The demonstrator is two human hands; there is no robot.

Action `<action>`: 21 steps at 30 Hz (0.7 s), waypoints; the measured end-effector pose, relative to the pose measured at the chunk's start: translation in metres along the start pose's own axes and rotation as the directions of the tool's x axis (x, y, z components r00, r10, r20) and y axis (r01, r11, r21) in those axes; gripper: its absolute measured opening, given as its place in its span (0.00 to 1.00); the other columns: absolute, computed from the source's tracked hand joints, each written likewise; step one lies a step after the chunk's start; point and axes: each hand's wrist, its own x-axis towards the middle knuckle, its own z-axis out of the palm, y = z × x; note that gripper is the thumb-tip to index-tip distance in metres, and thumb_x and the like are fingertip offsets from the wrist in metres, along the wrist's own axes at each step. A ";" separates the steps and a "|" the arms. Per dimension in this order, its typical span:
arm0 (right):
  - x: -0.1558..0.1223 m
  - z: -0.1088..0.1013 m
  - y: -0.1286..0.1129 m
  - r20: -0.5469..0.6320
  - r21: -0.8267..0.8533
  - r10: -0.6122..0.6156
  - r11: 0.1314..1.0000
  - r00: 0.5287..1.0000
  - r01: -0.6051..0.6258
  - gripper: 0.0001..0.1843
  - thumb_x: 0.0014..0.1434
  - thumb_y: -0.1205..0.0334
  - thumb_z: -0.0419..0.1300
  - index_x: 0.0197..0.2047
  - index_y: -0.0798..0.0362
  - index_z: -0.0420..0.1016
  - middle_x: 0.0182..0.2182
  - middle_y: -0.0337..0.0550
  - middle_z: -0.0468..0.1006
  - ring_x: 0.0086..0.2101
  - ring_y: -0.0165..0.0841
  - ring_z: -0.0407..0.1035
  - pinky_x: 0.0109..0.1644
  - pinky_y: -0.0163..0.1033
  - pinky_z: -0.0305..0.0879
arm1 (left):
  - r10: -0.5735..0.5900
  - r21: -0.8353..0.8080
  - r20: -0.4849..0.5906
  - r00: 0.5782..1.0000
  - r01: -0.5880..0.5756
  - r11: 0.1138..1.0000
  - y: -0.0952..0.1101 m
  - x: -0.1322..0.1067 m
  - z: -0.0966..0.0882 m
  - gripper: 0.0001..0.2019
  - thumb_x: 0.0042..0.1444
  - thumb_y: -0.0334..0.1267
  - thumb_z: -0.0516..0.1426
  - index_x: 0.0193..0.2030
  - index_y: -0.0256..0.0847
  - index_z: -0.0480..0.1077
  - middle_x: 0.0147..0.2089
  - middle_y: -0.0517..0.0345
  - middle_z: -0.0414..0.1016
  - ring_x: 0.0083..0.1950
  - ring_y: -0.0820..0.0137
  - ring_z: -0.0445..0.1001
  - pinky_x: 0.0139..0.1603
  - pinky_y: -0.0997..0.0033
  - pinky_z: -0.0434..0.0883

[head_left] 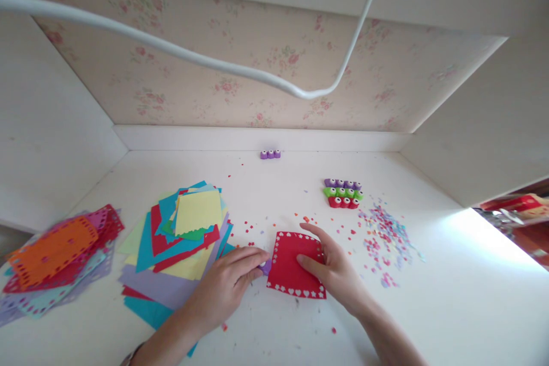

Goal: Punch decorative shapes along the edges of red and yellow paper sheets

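A red sheet of paper [295, 266] lies in front of me, with small star and heart cut-outs along its edges. My left hand [234, 277] pinches a small purple paper punch [265, 266] against the sheet's left edge. The punch is partly hidden by my fingers. On the opposite side, my right hand [332, 266] grips the sheet's right edge, thumb on top and index finger stretched past the upper corner. The other fingers of that hand are partly hidden.
Stacked coloured paper [198, 214] sits left of my hands. Punched sheets [55, 251] are piled at the far left. Rows of purple, green and red punches [343, 193] stand at right, near scattered confetti [388, 234]. Three purple punches [270, 154] stand at the back. A white cable [206, 60] hangs overhead.
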 end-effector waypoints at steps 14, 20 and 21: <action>0.001 0.001 -0.001 -0.099 -0.108 -0.061 0.993 0.993 0.050 0.32 0.53 0.51 0.68 0.60 0.48 0.67 0.37 0.45 0.80 0.35 0.41 0.76 0.39 0.47 0.77 | 0.088 0.085 0.009 0.996 -0.088 0.992 -0.002 -0.001 0.002 0.16 0.66 0.34 0.53 0.58 0.48 0.71 0.52 0.54 0.78 0.53 0.67 0.76 0.54 0.64 0.75; 0.004 0.004 0.004 -0.044 0.007 0.012 1.000 0.999 -0.012 0.34 0.52 0.48 0.68 0.59 0.48 0.66 0.36 0.43 0.81 0.36 0.41 0.77 0.40 0.49 0.76 | 0.078 0.122 0.000 0.997 -0.077 0.990 -0.001 -0.001 0.003 0.15 0.66 0.36 0.54 0.58 0.47 0.71 0.52 0.53 0.78 0.52 0.66 0.76 0.54 0.62 0.76; 0.005 0.004 0.007 -0.027 0.008 0.024 1.000 0.999 -0.024 0.34 0.52 0.48 0.68 0.60 0.48 0.65 0.37 0.43 0.81 0.36 0.41 0.77 0.40 0.49 0.76 | 0.070 0.130 -0.006 0.997 -0.069 0.989 -0.001 -0.001 0.004 0.16 0.66 0.37 0.55 0.58 0.47 0.71 0.52 0.53 0.78 0.52 0.66 0.76 0.54 0.62 0.76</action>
